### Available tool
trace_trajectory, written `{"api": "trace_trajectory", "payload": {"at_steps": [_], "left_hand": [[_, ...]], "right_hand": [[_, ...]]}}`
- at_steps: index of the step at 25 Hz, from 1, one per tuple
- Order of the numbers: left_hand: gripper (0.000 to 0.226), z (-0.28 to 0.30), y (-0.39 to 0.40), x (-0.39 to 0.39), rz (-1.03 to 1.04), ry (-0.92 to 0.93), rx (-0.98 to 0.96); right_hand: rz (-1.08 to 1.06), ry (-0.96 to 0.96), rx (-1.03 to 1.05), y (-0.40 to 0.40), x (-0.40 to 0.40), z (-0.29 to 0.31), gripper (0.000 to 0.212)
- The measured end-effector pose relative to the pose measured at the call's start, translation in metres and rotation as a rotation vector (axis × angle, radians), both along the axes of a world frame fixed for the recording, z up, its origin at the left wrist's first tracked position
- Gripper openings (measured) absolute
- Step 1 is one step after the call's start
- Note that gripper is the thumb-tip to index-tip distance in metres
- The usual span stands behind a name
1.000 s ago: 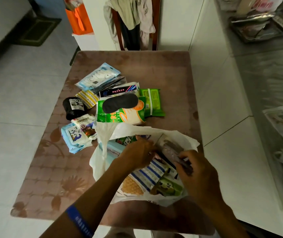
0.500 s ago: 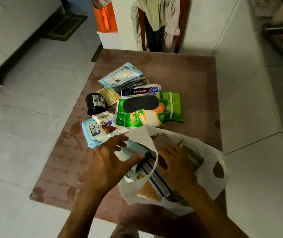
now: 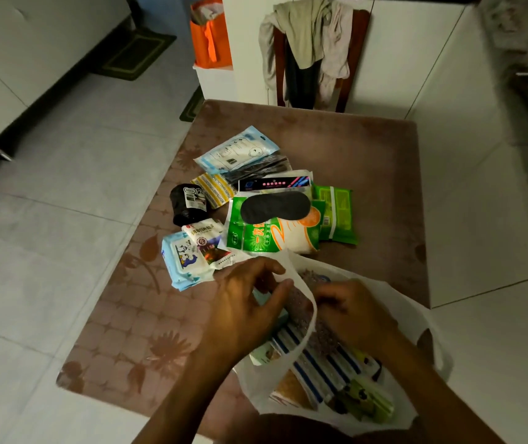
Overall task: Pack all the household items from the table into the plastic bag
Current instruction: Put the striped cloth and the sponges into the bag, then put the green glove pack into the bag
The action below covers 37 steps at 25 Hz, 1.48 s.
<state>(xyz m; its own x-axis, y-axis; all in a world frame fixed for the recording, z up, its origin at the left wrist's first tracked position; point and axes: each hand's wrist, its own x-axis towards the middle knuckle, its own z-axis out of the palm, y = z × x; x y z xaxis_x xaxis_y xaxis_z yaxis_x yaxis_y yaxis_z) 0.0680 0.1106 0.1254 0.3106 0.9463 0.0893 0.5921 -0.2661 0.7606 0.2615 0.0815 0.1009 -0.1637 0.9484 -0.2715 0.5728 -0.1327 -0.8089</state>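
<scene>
Fingers [image 3: 275,288] of the left hand [image 3: 243,312] pinch the near-left rim of the white plastic bag [image 3: 301,354] between thumb and forefinger, lifting it open. The right hand [image 3: 352,315] is inside the bag mouth, fingers curled down onto a dark speckled packet [image 3: 301,302]; whether they grip it cannot be told. The bag lies at the near right edge of the brown table [image 3: 368,174] and holds a blue-striped pack [image 3: 317,363] and a green item [image 3: 368,402]. Beyond it lie a black eye mask [image 3: 275,207] on a green-and-white packet [image 3: 272,235], a black roll [image 3: 187,205] and a blue wipes pack [image 3: 180,261].
</scene>
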Motion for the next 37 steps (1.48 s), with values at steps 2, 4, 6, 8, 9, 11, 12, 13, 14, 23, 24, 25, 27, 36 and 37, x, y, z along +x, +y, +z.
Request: {"api": "trace_trajectory", "payload": {"at_steps": [2,4,6,8,9,11,12,13,14,23,24,25,27,36,37], "left_hand": [[0.040,0.011,0.009,0.009,-0.157,0.079,-0.030],[0.061,0.015,0.007,0.026,-0.299,0.259,-0.127],[0.075,0.008,0.009,0.041,-0.344,0.480,-0.187],[0.076,-0.001,0.022,0.041,-0.290,0.623,-0.184],[0.075,-0.006,0.028,0.036,-0.251,0.664,-0.173],[0.071,-0.018,0.034,0.021,-0.273,0.707,-0.188],[0.071,-0.022,0.033,0.014,-0.323,0.720,-0.203],[0.072,-0.023,0.030,0.010,-0.371,0.739,-0.202],[0.071,-0.023,0.025,0.008,-0.394,0.749,-0.190],[0.030,-0.003,0.030,-0.024,0.023,-0.155,-0.503],[0.027,0.007,0.029,-0.028,0.060,-0.476,-0.700],[0.029,0.018,0.028,-0.033,0.059,-0.762,-0.844],[0.035,0.031,0.028,-0.039,0.048,-1.070,-0.909],[0.030,0.039,0.007,-0.026,-0.005,-1.084,-0.776],[0.031,0.040,0.005,-0.028,-0.025,-1.078,-0.777]], "right_hand": [[-0.267,-0.012,0.127,0.028,0.017,0.001,0.025],[-0.349,-0.138,0.167,0.066,0.026,-0.007,0.015],[-0.270,-0.322,0.156,0.108,0.029,-0.028,0.018],[-0.137,-0.478,0.145,0.147,0.025,-0.051,0.037],[-0.079,-0.553,0.142,0.165,0.021,-0.062,0.048],[-0.003,-0.689,0.153,0.200,0.012,-0.085,0.068],[0.034,-0.739,0.142,0.215,0.006,-0.098,0.077],[0.067,-0.781,0.104,0.226,-0.001,-0.109,0.084],[0.091,-0.822,0.064,0.232,-0.006,-0.120,0.086],[-0.452,-0.358,0.365,0.171,0.004,-0.048,0.021],[-0.558,-0.163,0.368,0.137,0.009,-0.024,0.022],[-0.625,0.012,0.367,0.098,0.013,-0.002,0.024],[-0.568,0.150,0.395,0.014,0.011,0.029,0.031],[0.318,-0.788,-0.138,-0.080,-0.003,-0.011,0.100],[0.276,-0.749,-0.045,-0.073,-0.001,-0.005,0.092]]}}
